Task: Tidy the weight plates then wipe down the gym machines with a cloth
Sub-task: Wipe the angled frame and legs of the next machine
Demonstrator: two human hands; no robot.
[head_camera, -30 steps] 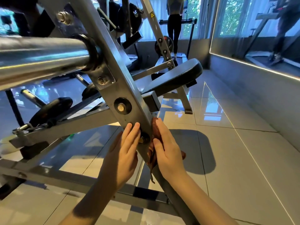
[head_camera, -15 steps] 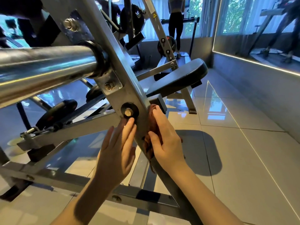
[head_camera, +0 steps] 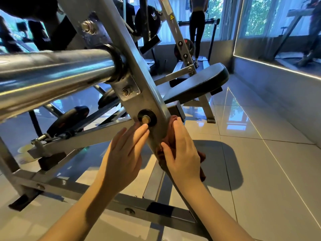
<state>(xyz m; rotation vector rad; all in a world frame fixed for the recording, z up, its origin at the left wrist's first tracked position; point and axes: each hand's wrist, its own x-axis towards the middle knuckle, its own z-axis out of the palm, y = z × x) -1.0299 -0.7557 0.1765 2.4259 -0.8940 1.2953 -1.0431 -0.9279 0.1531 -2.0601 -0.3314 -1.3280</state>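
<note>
Slid up the beam (head_camera: pixel 149 101) since a second ago: left hand (head_camera: pixel 123 153) flat, open, under the bolt (head_camera: pixel 146 119), right hand (head_camera: pixel 182 152) pressing cloth (head_camera: pixel 172 121) flat to its side. Could snag cloth or pinch fingers (head_camera: pixel 139 133) at that bolt if pushed higher.

the right hand (head_camera: pixel 182 152) presses a brown cloth (head_camera: pixel 171 126) against the slanted grey beam (head_camera: pixel 152 94), the left hand (head_camera: pixel 123 153) flat beside the pivot bolt (head_camera: pixel 146 118)
</note>
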